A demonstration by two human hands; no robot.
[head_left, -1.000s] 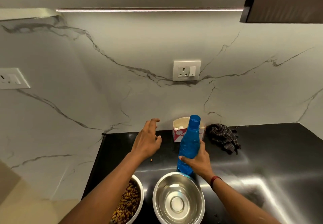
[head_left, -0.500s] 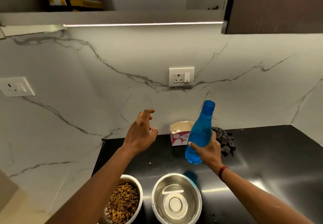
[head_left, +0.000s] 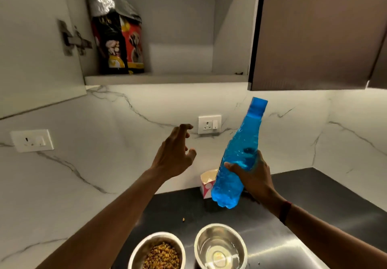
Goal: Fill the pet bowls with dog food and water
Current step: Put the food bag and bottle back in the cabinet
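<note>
White marble-veined backsplash [head_left: 104, 164] fills most of the view. Above it an open wall cabinet [head_left: 167, 79] holds a dog food bag [head_left: 118, 38], standing upright at the left end of its shelf. A black countertop [head_left: 314, 195] runs along the bottom.

The right hand [head_left: 253, 176] grips a capped blue water bottle [head_left: 240, 153] around its lower half and holds it in the air above the counter, its top tilted to the right. The left hand [head_left: 173, 155] is raised beside it, fingers spread and loosely bent, holding nothing.

At the bottom edge two steel bowls sit just beside each other: the left bowl [head_left: 146, 239] holds kibble, the right bowl [head_left: 219, 225] is shiny inside. A small paper carton [head_left: 206, 185] stands behind the bottle, and one stray kibble [head_left: 183, 219] lies on the counter.
</note>
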